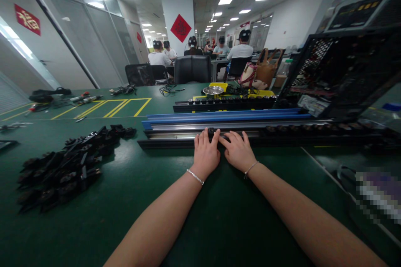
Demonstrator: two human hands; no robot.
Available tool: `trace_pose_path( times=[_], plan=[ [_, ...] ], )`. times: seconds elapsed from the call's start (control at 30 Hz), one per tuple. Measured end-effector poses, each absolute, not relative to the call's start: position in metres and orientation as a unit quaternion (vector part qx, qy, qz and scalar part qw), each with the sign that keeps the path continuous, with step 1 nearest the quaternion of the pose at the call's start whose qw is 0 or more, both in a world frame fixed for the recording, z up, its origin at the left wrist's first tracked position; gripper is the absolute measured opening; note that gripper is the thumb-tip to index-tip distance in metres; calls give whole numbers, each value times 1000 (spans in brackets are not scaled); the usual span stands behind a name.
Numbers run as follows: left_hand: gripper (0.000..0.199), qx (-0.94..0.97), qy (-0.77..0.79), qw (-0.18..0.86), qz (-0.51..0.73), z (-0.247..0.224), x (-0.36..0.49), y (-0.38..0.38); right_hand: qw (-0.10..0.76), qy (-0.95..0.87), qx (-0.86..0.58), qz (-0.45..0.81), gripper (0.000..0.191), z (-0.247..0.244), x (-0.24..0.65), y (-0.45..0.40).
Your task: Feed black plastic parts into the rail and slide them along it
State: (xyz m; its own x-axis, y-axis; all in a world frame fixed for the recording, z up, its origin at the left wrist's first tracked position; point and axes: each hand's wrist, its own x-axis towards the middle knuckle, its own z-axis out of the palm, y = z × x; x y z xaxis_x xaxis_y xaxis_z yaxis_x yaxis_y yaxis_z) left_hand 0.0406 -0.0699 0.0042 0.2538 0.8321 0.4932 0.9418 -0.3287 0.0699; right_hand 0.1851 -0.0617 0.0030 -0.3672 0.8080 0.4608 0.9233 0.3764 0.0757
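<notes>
My left hand (206, 153) reaches over the near black rail (167, 144), its thumb and fingers closed around a small black part (211, 131) in the channel. Close on its right, my right hand (239, 150) lies over the same rail with its fingers stretched out and apart. One finger of it points at the small part; whether it touches cannot be made out. Several black roller-like pieces (293, 129) sit in a row along the rail's right portion. Behind the rail run a silver strip (184, 127) and blue rails (219, 116).
A heap of black parts (67, 162) lies at left on the green table (131, 212). Another black rail with pieces (225, 103), a metal bowl (213, 90) and yellow trays (218, 86) stand farther back. An open black computer case (341, 75) rises at right. People sit in the background.
</notes>
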Motion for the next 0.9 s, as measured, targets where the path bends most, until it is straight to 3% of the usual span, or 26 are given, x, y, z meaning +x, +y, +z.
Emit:
trace_pose_path(
  times=[0.27, 0.63, 0.9],
  plan=[
    [79, -784, -561, 135, -228, 1, 39, -67, 172, -829, -513, -139, 54, 5, 187, -61],
    [62, -787, -554, 139, -232, -1, 37, -67, 284, -836, -459, -99, 41, 3, 196, -53],
    [60, -782, -571, 139, -209, 5, 36, -70, 307, -833, -450, -97, 42, 5, 196, -54]
  ],
)
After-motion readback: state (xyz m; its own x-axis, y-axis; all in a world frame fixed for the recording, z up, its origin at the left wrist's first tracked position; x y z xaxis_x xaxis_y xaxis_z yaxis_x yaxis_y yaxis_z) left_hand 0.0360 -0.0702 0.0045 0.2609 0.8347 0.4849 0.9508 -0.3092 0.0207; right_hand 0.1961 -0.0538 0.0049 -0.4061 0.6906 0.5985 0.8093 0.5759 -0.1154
